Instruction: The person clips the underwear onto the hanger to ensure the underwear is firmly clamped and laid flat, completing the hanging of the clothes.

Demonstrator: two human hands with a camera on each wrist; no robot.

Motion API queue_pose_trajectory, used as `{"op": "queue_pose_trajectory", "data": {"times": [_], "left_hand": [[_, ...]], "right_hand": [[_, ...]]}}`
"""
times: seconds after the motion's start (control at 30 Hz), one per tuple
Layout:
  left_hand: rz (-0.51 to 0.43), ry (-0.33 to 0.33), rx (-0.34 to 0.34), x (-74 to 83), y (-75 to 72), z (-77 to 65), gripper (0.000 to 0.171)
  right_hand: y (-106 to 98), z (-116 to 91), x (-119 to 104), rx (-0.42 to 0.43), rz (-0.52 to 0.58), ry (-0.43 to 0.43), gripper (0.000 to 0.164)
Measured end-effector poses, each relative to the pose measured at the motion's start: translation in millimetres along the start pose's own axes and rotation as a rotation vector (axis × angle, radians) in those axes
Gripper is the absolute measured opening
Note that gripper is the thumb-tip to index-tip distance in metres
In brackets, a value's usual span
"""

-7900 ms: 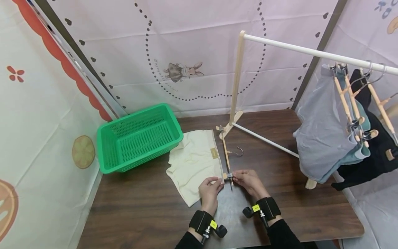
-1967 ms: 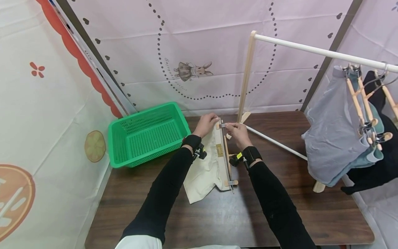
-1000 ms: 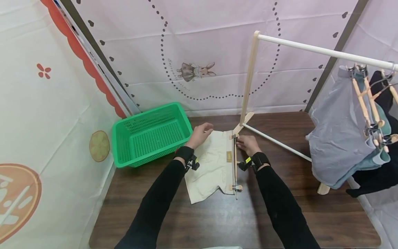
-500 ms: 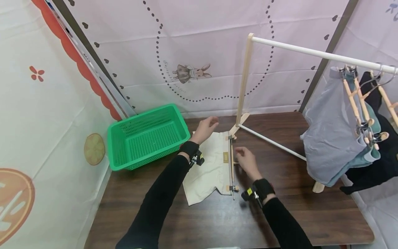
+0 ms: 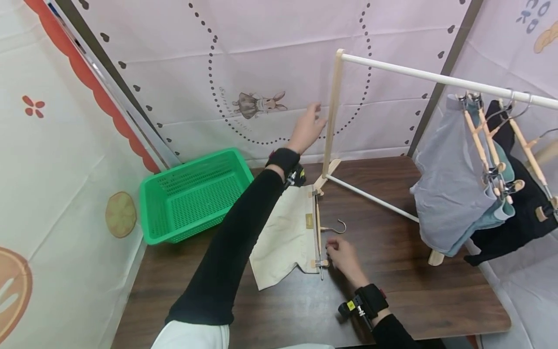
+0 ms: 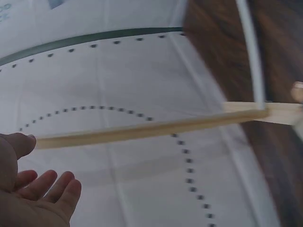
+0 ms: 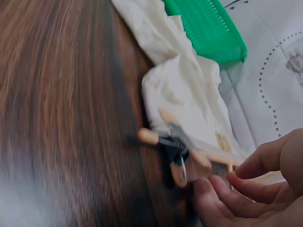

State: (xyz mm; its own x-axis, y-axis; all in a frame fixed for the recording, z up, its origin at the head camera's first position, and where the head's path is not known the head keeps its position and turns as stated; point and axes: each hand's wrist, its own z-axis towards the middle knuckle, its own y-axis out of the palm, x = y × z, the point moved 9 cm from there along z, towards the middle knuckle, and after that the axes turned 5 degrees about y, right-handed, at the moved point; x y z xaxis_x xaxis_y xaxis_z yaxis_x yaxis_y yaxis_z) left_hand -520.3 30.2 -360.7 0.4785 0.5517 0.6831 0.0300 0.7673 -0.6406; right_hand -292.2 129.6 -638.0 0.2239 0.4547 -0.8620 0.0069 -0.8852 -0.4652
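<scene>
Cream shorts (image 5: 281, 237) lie on the table, their waistband held in the two clips of a wooden clip hanger (image 5: 318, 228). The hanger's metal hook (image 5: 342, 227) points right. My left hand (image 5: 307, 128) is raised beside the upright post of the clothes rack (image 5: 333, 111), fingers loosely spread and holding nothing. In the left wrist view, the thumb appears close to the post's end; whether it touches I cannot tell. My right hand (image 5: 343, 254) is just right of the hanger's near clip (image 5: 319, 263), below the hook, fingers loosely bent around nothing. The right wrist view is blurred.
A green plastic basket (image 5: 196, 194) stands at the back left. From the rack's white top rail (image 5: 418, 72) hang grey shorts (image 5: 449, 184), a teal garment (image 5: 505, 213) and a black garment (image 5: 519, 218) on clip hangers. A white lower bar (image 5: 370, 197) crosses above the table (image 5: 414, 286).
Both hands worked at the hanger's far clip, and the waistband is now clipped at both ends. My left hand then rose toward the rack post; my right let go and moved toward the near clip.
</scene>
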Motion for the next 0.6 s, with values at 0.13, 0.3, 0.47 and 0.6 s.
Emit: {"op": "queue_pose_trajectory", "data": {"times": [0.13,0.3,0.47,0.6], "left_hand": [[0.003,-0.016,0.015,18.4,-4.6,25.6,0.059],[-0.047,-0.054,0.01,29.1,-2.5,42.6,0.057],[-0.023,-0.021,0.067,45.4,-9.1,52.3,0.048],[0.05,-0.024,0.106,55.1,-12.2,55.4,0.039]], "right_hand": [[7,-2,-3,-0.013,0.027,0.001,0.028],[13,-2,-3,-0.012,0.049,0.017,0.028],[17,2,-2,-0.035,0.113,0.051,0.031],[22,6,5,-0.085,0.253,0.119,0.035]]}}
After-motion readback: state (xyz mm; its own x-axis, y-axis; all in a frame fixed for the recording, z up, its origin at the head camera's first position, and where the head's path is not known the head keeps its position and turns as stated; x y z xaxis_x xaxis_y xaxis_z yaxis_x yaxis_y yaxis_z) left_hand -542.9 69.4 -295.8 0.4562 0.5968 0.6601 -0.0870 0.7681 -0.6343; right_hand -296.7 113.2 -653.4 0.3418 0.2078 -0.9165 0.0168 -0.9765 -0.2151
